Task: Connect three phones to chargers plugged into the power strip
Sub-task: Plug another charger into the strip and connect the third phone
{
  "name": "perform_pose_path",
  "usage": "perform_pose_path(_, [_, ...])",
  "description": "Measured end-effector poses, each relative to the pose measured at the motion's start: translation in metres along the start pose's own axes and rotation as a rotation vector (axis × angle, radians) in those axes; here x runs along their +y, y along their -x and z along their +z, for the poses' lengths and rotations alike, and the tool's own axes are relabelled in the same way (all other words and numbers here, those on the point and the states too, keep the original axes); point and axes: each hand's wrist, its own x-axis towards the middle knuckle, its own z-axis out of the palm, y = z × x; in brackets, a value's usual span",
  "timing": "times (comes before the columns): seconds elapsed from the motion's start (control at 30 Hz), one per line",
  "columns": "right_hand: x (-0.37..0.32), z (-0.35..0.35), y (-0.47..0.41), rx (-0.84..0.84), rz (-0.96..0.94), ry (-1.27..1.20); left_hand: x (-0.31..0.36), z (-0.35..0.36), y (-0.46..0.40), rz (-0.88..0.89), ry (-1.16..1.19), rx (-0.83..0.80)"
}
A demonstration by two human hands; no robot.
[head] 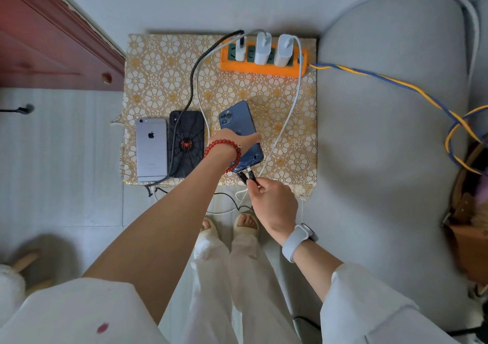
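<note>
Gripping: left hand (232,143) clasps the blue phone (239,121).
Right hand (272,203): pinches the black plug (250,176) at the phone's near end.
Power strip (264,65): three chargers (262,48) seated, beyond both hands.

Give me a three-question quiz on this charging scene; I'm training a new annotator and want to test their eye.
1. True or false: three white adapters sit in the orange power strip.
2. Which phone does the left hand hold: A) silver phone, B) spider-case phone, C) blue phone?
3. What does the right hand pinch?

Key: 1 true. 2 C. 3 A dark cable plug at the blue phone's bottom edge.
</note>
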Motion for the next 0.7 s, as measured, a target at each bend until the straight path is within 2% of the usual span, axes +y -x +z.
perform_pose_path(0.33, [-0.0021, -0.0002, 0.0028, -0.026, -0.013, 0.019, 0.0009, 0.0007, -0.0028, -0.003, 0.005, 0.008])
perform_pose_path(0.7, [-0.0029, -0.0017, 0.001, 0.02, -0.019, 0.032, 0.0005, 0.0017, -0.0048, -0.003, -0.013, 0.005])
